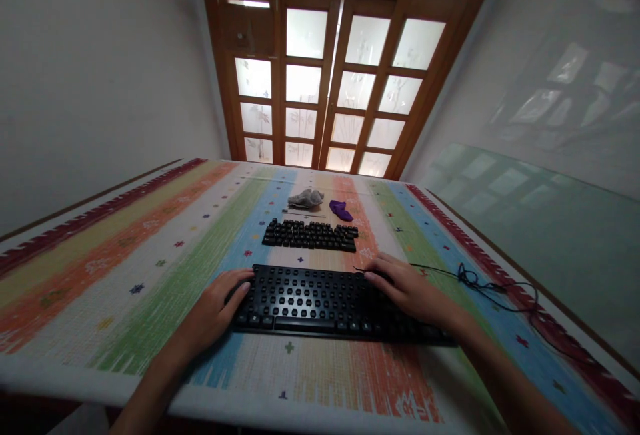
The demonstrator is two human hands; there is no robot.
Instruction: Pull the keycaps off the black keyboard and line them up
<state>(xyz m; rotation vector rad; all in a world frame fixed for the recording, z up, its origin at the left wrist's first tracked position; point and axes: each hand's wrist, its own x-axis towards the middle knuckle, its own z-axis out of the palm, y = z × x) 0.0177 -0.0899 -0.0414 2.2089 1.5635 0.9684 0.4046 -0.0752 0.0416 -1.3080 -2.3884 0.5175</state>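
Observation:
A black keyboard lies flat on the table in front of me. Most of its keys are stripped of their caps, leaving the small black switch posts exposed, though the spacebar and some bottom-row caps are on. My left hand grips the keyboard's left end, thumb along the side and fingers at the upper corner. Over the right part of the board, my right hand is closed around a thin dark tool, whose tip pokes out to the left; its kind is unclear. Behind the board, removed black keycaps sit in rows.
Beyond the keycaps lie a crumpled grey cloth, a purple cloth and a thin stick-like item. A coiled black cable trails to the right. The striped tablecloth covers the table, between walls, facing wooden glass-paned doors.

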